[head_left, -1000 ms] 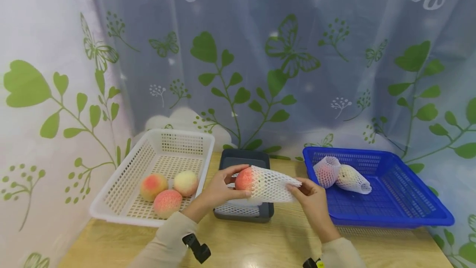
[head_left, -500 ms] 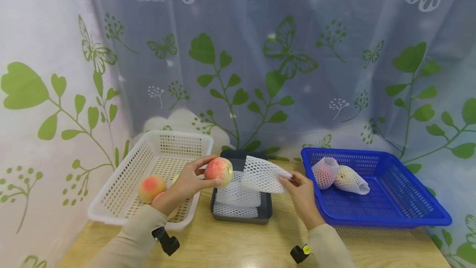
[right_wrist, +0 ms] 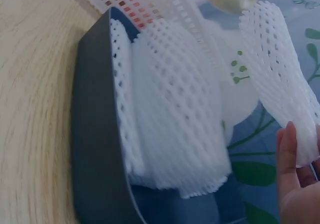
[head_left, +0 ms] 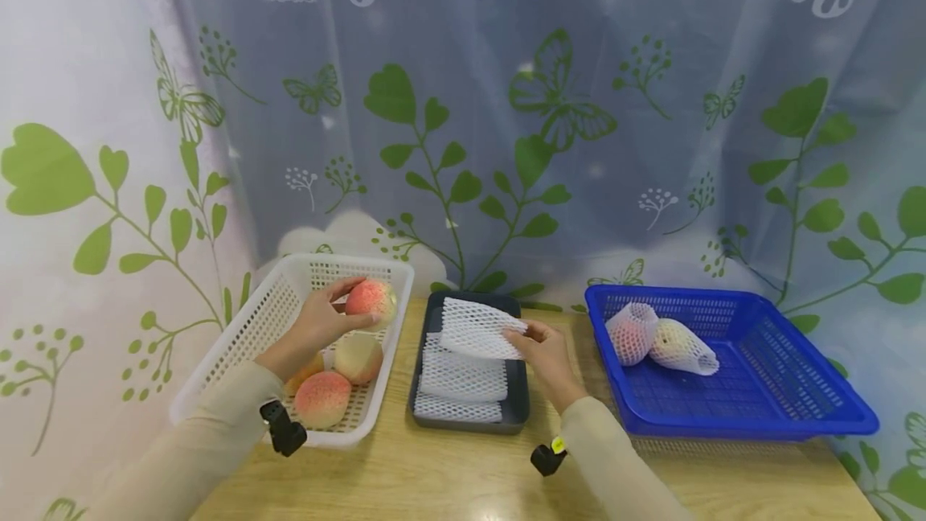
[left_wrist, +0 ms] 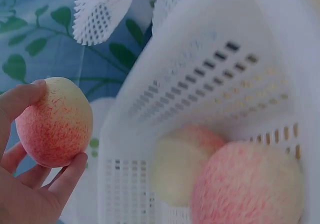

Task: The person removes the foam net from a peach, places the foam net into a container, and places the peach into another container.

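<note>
A red and cream peach [head_left: 372, 304] is gripped by my left hand [head_left: 318, 318] above the white basket [head_left: 217, 360]. In the left wrist view the thumb and fingers curl round the bare peach [left_wrist: 55, 121]. My right hand [head_left: 546, 356] pinches one end of a white foam net sleeve [head_left: 477, 328] over the dark grey tray [head_left: 518, 392]. That sleeve [right_wrist: 280, 64] hangs flat from the fingers in the right wrist view. Several more foam net sleeves [head_left: 463, 376] lie in the tray. Below my left hand, other peaches [head_left: 323, 399] rest in the basket, one partly hidden by the forearm.
At the right stands a blue basket [head_left: 760, 416] with two fruits in foam nets, one reddish [head_left: 633, 336] and one pale [head_left: 680, 346]. Everything sits on a wooden table [head_left: 434, 473]. A patterned curtain [head_left: 463, 103] hangs close behind.
The peach has come out of the foam net sleeve. My left hand has carried it left over the white basket. My right hand has moved left with the emptied sleeve, over the tray.
</note>
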### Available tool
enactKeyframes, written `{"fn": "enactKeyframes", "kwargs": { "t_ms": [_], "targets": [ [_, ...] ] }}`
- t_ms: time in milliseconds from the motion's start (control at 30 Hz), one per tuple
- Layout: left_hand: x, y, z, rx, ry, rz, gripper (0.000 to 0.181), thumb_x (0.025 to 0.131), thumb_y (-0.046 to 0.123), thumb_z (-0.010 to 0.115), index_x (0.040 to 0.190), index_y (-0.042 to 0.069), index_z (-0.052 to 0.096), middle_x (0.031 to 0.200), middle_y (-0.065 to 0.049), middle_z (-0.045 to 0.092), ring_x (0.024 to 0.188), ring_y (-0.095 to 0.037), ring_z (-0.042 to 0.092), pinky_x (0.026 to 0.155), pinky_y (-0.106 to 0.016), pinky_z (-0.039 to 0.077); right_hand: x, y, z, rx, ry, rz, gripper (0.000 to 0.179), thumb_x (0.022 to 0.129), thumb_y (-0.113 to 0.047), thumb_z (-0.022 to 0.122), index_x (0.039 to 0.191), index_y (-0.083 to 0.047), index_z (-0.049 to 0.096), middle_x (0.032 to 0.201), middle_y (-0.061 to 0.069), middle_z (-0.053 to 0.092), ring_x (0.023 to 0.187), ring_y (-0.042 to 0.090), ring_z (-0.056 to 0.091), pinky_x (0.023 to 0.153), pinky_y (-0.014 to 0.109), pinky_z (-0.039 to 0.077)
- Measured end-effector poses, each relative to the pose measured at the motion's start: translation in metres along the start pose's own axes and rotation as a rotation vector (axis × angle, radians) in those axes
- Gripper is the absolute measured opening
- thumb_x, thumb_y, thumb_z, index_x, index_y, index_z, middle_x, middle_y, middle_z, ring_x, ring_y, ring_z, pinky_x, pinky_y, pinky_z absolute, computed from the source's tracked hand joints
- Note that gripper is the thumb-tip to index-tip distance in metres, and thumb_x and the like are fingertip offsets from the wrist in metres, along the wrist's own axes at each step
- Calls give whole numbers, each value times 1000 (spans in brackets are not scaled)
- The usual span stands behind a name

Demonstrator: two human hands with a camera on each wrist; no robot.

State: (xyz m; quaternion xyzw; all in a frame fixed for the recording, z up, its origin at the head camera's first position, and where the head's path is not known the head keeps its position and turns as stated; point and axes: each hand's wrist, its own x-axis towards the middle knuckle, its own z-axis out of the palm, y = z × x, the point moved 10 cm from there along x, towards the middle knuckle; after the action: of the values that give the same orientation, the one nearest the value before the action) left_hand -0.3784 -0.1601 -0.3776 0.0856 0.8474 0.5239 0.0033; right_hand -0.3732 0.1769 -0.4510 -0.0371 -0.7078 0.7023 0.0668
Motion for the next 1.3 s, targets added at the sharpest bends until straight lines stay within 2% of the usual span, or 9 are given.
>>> {"fn": "enactKeyframes", "kwargs": {
  "t_ms": [233, 300, 467, 633, 700, 867, 1033, 1167, 1300],
  "targets": [
    [19, -9, -9, 43, 48, -30, 73, 83, 18, 76, 146, 7, 40, 147, -18, 40, 116, -35, 52, 82, -34, 51, 7, 25, 26, 5, -1, 54, 20, 82, -1, 72, 98, 9, 64, 82, 1, 62, 71, 9, 54, 59, 20, 44],
    [25, -13, -8, 48, 52, -50, 73, 84, 18, 75, 147, 8, 39, 148, -18, 38, 120, -36, 49, 85, -38, 51, 7, 32, 32, -69, 0, 55, 21, 83, -3, 72, 99, 8, 65, 83, 4, 59, 73, 12, 52, 61, 22, 44],
    [39, -24, -5, 64, 62, -92, 74, 85, 21, 74, 147, 9, 37, 150, -19, 33, 134, -40, 34, 99, -51, 43, 5, 43, 36, -332, 20, 32, 25, 80, -6, 74, 102, 7, 69, 92, 10, 60, 85, 20, 52, 67, 28, 45],
    [49, -36, -2, 64, 74, -111, 75, 83, 18, 75, 146, 4, 37, 149, -23, 33, 135, -42, 32, 103, -53, 40, 4, 43, 37, -450, 41, -18, 20, 76, -5, 76, 94, 5, 72, 84, 10, 62, 79, 21, 53, 62, 29, 43],
    [52, -40, -1, 83, 90, -114, 76, 82, 18, 76, 145, 1, 39, 147, -25, 35, 134, -43, 34, 103, -52, 39, 3, 42, 39, -468, 37, -35, 20, 76, -5, 76, 93, 5, 73, 83, 10, 63, 77, 21, 53, 61, 28, 43],
    [56, -51, 3, 141, 120, -143, 76, 79, 18, 78, 142, -2, 41, 144, -27, 39, 129, -44, 39, 103, -52, 39, 3, 47, 39, -476, 40, -16, 25, 76, -7, 77, 98, 5, 72, 90, 12, 65, 84, 23, 56, 66, 31, 47],
    [57, -64, 9, 154, 136, -178, 75, 79, 15, 78, 142, -2, 42, 141, -27, 43, 125, -43, 44, 98, -50, 44, 3, 51, 39, -469, 39, -9, 27, 77, -7, 76, 101, 5, 72, 95, 14, 65, 87, 24, 56, 67, 32, 47],
    [58, -70, 11, 176, 148, -172, 72, 78, 13, 78, 140, -2, 44, 138, -27, 46, 119, -42, 50, 91, -47, 49, 3, 52, 39, -461, 23, -3, 22, 78, -7, 76, 96, 5, 72, 92, 12, 64, 83, 21, 52, 63, 28, 42],
    [58, -73, 12, 217, 160, -146, 70, 75, 12, 77, 137, -4, 48, 134, -28, 50, 116, -42, 52, 94, -47, 47, 2, 51, 40, -447, 10, -4, 13, 78, -6, 75, 85, 4, 71, 80, 6, 58, 75, 19, 46, 59, 27, 37]
  ]
}}
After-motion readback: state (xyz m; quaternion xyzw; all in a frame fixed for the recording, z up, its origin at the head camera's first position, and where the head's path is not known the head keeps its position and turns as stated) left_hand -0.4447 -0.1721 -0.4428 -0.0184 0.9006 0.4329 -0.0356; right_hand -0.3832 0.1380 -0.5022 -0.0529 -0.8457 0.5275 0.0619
